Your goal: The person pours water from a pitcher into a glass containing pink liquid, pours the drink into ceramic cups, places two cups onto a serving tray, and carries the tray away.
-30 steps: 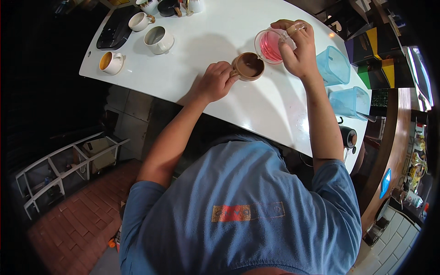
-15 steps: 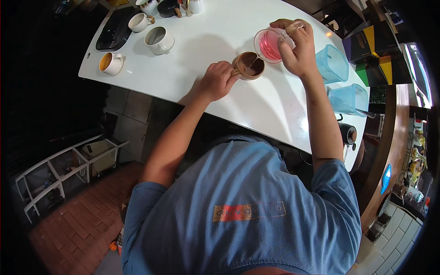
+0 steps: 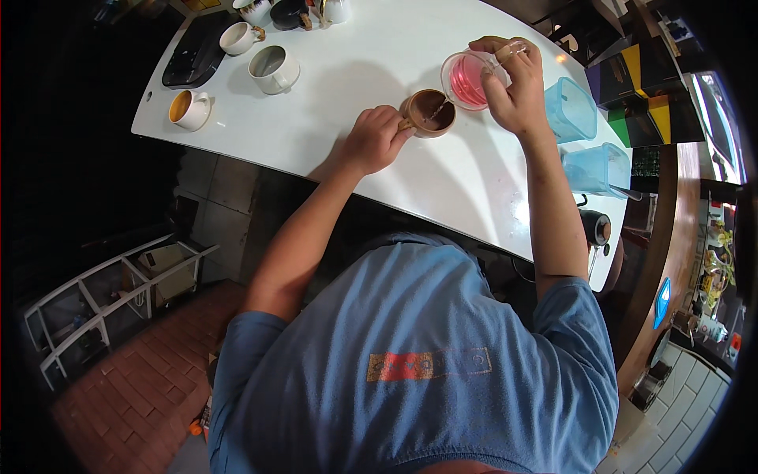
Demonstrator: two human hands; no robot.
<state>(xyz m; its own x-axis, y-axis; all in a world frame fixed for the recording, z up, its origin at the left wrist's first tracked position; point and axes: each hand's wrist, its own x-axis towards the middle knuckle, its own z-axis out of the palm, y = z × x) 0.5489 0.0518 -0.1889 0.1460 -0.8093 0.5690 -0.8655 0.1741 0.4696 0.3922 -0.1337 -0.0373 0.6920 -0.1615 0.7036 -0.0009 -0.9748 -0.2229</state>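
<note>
- A white table was lit brightly, with shadows cast across its top; reddish tiles were laid on the floor, where a white rack was placed to the left.
- On the table's left, a white mug with a yellow inside was set near a grey-lined mug; pale blue containers were grouped at the right.
- The brown cup was held near the table's middle, mouth up, its handle pointed left and toward the wearer, pinched between the left hand's thumb and curled fingers.
- The glass jug, pink-looking, was tipped toward the cup, lip lower left, its long axis carried up-right to the handle, gripped by the right hand's bent fingers and thumb.
- A thin stream was seen between them.
- A gold-and-red patch with small lettering was borne by the blue shirt.
</note>
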